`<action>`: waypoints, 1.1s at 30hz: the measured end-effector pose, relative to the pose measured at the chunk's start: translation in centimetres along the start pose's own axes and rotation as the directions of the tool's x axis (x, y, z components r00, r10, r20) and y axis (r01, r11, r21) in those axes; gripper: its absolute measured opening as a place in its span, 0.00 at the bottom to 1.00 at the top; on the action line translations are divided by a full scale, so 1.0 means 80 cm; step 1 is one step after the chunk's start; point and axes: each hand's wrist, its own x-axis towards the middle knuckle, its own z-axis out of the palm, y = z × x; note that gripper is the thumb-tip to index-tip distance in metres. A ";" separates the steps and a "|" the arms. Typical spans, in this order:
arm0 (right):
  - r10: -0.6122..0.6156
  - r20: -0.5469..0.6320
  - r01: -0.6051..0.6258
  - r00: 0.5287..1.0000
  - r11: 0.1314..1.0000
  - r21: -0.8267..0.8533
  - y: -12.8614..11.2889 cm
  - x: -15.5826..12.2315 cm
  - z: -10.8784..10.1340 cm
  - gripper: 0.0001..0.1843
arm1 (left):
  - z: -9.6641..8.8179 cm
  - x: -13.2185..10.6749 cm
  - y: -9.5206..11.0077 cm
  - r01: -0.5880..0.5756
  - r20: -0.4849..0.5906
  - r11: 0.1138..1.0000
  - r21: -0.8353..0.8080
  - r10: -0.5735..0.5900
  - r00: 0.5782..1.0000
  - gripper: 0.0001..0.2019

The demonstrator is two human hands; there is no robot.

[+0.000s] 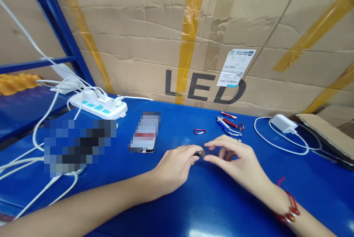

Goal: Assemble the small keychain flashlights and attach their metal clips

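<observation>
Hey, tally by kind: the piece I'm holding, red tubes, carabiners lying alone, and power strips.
Dark piece in your left hand: 1
Red tubes, farther and nearer: 2
Lone red carabiner: 1
Power strip: 1
Total: 5

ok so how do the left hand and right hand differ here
The left hand pinches a small dark piece; the right hand is open just beside its end. The right hand has a red beaded bracelet at its wrist; the left hand has none. Both are ungloved, above the blue table.

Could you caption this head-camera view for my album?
Left hand holding a small dark object over a blue table, right hand close beside it.
</observation>
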 end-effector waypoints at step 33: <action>-0.071 0.154 0.051 0.985 0.990 0.133 0.003 -0.005 0.002 0.14 | -0.003 -0.005 -0.007 -0.039 0.167 0.995 -0.093 0.054 0.984 0.02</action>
